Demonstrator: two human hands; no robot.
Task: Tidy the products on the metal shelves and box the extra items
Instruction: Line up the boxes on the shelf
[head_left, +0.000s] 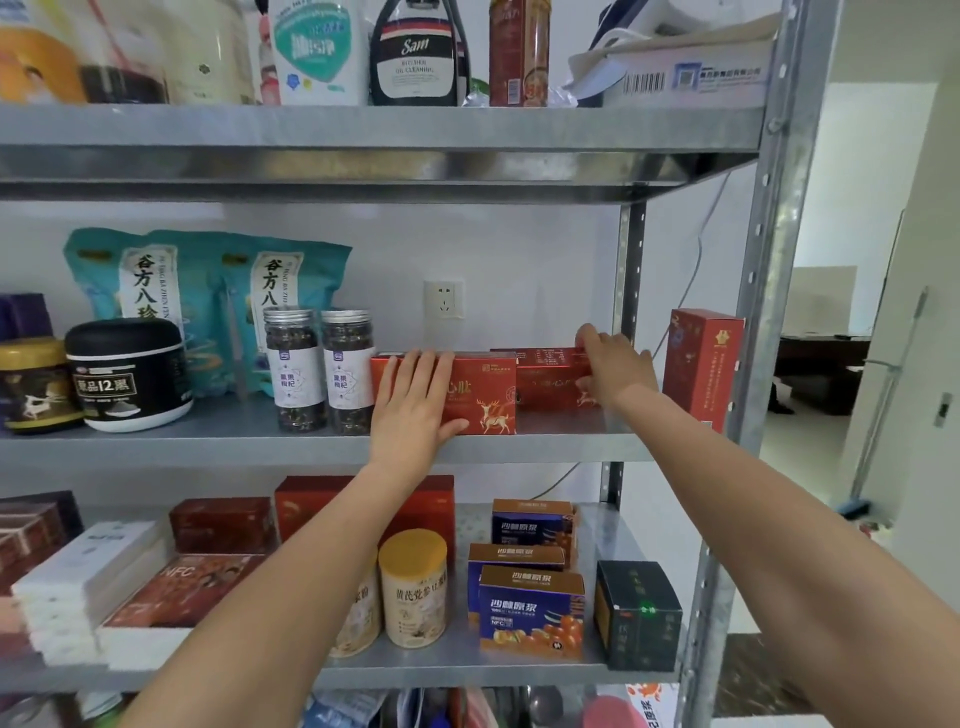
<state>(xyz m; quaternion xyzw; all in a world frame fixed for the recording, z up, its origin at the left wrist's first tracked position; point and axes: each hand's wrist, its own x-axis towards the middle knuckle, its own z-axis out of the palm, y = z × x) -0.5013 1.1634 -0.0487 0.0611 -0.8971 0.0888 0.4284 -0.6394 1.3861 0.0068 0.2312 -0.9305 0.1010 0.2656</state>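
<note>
Left hand (415, 402) and right hand (615, 369) tidy our middle shelf (234, 444).
Left presses flat on the front red box (485, 395); right grips the rear red box (545, 379), which we should next draw level.

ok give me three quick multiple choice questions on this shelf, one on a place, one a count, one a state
1. Where do the two silver-lidded jars stand relative to the front deer box?
A) left of it
B) on top of it
C) on the shelf below

2. How many blue boxes are on the lower shelf?
A) one
B) five
C) three

3. The left hand is:
A) curled round a jar
B) flat on the front deer box
C) hanging idle

Answers:
1 A, the jars stand beside the box's left end.
2 C, three stand one behind another.
3 B, its straight fingers lie on the box face, while the right hand grips the rear red box.
</note>
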